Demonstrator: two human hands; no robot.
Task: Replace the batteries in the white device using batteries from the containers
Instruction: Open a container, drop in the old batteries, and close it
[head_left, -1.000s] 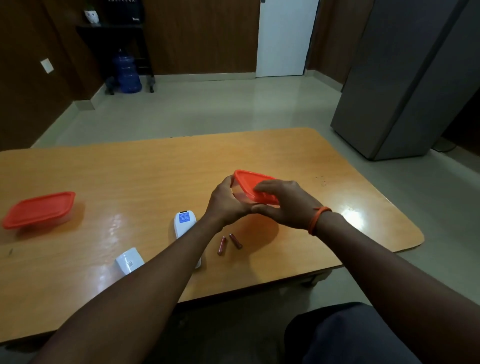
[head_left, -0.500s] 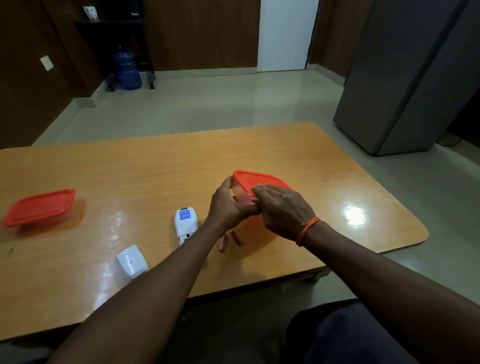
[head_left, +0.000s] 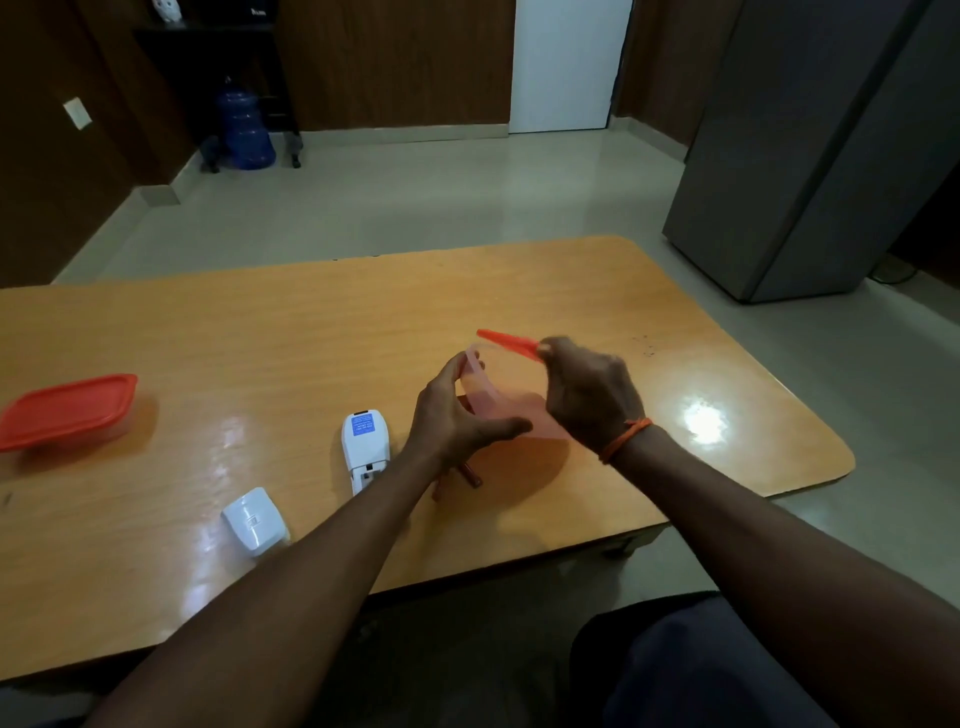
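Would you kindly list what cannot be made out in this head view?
- Inside of the clear container: hidden by both hands, motion-blurred.
- Orange lid in the right hand: blurred, edge-on.
- Two batteries: partly behind the left hand and its wrist.
- White device label: too small to read.

White oblong plastic device (head_left: 365, 449) lies flat, battery bay open. Its detached white cover (head_left: 254, 520) lies nearby. Two reddish cylindrical batteries (head_left: 470, 476) lie beside it. Clear container (head_left: 480, 387): orange lid (head_left: 506, 343) lifted. Second orange-lidded container (head_left: 67, 411): closed, well apart.
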